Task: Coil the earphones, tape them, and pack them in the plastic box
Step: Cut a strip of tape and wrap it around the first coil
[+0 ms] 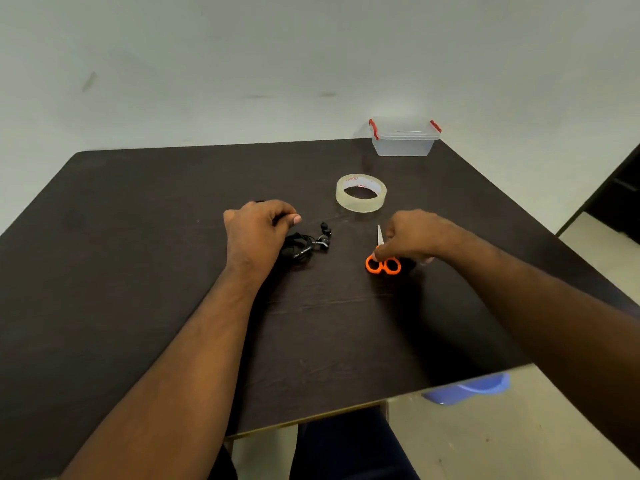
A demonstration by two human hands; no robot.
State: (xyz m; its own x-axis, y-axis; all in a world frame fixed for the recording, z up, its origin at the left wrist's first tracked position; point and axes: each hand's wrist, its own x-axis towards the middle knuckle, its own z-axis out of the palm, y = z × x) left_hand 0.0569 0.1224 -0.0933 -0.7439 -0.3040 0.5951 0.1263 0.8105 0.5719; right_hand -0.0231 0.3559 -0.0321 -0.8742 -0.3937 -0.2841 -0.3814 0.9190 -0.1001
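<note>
Black earphones (313,242) lie bunched on the dark table (138,237), partly under my left hand (258,230), whose fingers are curled over the cable. My right hand (412,235) rests on small scissors with orange handles (382,265), fingers closed on them, blade tip pointing away from me. A roll of clear tape (361,192) lies flat just beyond both hands. The clear plastic box (403,138) with red clips stands closed at the table's far right corner.
A plain wall rises behind the table. At the right the table edge drops to a light floor with a blue object (467,389) below. My legs show under the near edge.
</note>
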